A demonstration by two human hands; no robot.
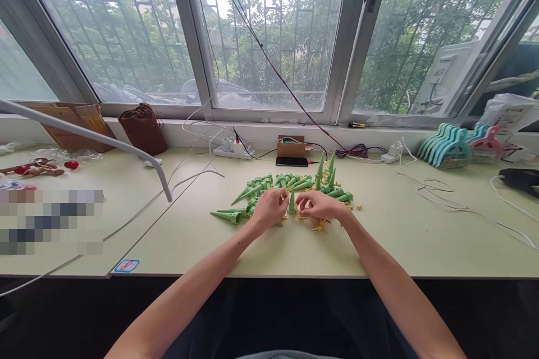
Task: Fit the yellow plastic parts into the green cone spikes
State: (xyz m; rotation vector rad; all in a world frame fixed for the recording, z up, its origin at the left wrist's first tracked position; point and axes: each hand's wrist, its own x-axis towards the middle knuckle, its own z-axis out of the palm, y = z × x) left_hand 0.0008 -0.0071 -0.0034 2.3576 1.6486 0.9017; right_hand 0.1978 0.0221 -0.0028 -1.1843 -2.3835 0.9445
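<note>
A green plastic cone spike (291, 203) stands point up on the table between my hands. My left hand (270, 206) is just to its left, fingertips pinched together; whatever they hold, if anything, is too small to make out. On the other side my right hand (318, 203) is bent downward, its fingers curled together at small yellow plastic pieces (320, 226); its fingertips' contents are unclear. Several green cone spikes lie in a pile (256, 185) behind and left of my left hand. Upright spikes with yellow pieces at their bases (320, 171) stand behind my right hand.
A phone (292, 162) lies by a small cardboard box (290, 148) and a power strip (233, 149). Teal hangers (446, 146) stand at the right. Cables (442, 190) cross the table. A grey curved arm (138, 151) reaches in from the left, near a brown pouch (143, 129).
</note>
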